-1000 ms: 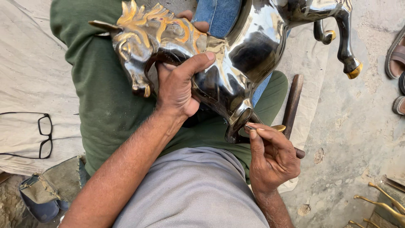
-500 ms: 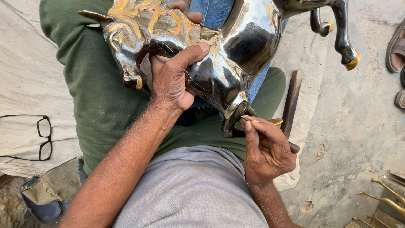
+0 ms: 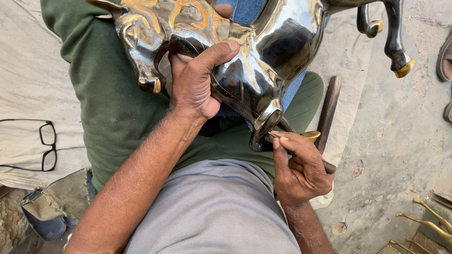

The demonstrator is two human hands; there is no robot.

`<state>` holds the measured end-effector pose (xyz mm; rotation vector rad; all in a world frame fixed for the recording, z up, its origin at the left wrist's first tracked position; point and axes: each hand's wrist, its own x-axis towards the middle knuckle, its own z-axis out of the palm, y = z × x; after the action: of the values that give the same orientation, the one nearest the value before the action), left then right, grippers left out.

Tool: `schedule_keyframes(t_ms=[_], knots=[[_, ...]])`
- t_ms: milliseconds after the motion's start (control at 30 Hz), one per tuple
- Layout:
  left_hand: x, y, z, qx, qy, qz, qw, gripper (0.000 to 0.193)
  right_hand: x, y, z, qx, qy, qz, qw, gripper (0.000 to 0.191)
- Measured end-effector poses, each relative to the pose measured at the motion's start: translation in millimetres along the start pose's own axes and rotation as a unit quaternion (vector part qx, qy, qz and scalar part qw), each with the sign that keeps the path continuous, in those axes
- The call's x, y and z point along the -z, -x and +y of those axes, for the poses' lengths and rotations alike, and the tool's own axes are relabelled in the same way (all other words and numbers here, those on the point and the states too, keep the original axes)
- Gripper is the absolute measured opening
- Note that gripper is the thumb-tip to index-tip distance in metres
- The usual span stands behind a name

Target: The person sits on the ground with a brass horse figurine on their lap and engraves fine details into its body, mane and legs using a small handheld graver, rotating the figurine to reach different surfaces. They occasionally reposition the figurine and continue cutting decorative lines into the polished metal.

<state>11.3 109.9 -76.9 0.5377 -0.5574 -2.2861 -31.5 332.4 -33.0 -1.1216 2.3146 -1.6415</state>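
Polished dark metal horse figure with gold-coloured detailing point(image 3: 263, 56) lies across the lap, over green trousers point(image 3: 108, 103). Left hand point(image 3: 195, 82) clamps the figure's body, thumb stretched over its flank, fingers curled beneath. Right hand point(image 3: 301, 167) sits just below the figure, fingers pinched narrow around a thin metal tool point(image 3: 273, 136) whose tip touches the lower leg. Black-framed spectacles point(image 3: 47, 146) lie on pale cloth point(image 3: 28, 84), well left of the figure. Dark wooden stick point(image 3: 329, 106) rests just right of it.
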Motion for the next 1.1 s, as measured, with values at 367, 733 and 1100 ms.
schedule_keyframes(t_ms=[367, 733, 1100], knots=[[-1.0, -1.7, 0.0, 0.026, -0.022, 0.061, 0.998, 0.039, 9.7, -7.8, 5.4, 0.052, 0.004, -0.071, 0.996, 0.022], [0.5, -3.1, 0.5, 0.044, -0.027, 0.062, 0.997, 0.038, 27.5, -35.7, 5.3, 0.064, -0.017, -0.201, 0.977, 0.021], [-2.0, 0.3, 3.9, 0.01, -0.012, -0.004, 1.0, 0.047, 39.6, -78.1, 2.5, 0.02, -0.045, -0.351, 0.935, 0.023]])
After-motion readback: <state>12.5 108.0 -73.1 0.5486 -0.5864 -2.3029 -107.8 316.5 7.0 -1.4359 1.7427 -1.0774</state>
